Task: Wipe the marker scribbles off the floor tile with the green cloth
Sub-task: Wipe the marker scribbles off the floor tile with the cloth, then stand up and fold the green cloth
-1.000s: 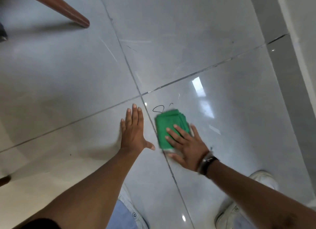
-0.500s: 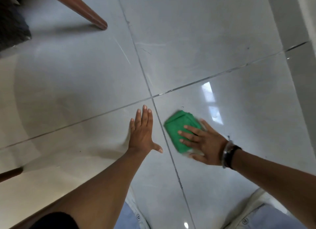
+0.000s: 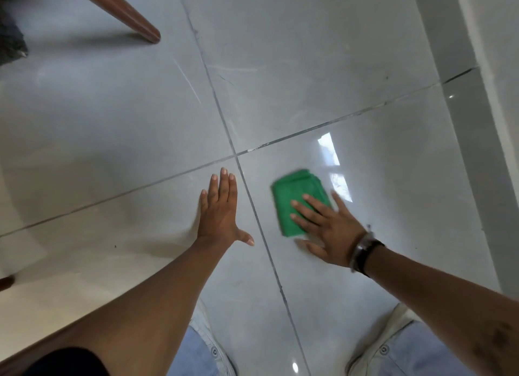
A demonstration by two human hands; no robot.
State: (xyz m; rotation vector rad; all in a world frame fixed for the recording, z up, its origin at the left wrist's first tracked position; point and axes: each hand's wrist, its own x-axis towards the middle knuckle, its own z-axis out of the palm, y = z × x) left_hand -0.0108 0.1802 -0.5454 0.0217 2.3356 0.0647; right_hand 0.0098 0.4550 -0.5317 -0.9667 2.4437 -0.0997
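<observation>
R hand [image 3: 332,233] pressing flat, fingers spread, on folded green cloth [image 3: 297,198] on floor tile [image 3: 393,196] at 4 o'clock of grout cross, no closed grip; L hand [image 3: 220,210] flat, open at 7 o'clock.

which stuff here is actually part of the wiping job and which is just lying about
Part of the job:
green cloth, pressed flat under the right hand
floor tile being wiped; no scribbles show on it
left hand, braced flat on the next tile

Just lying about:
wooden furniture leg, far left
dark cloth-like thing at the left edge
</observation>
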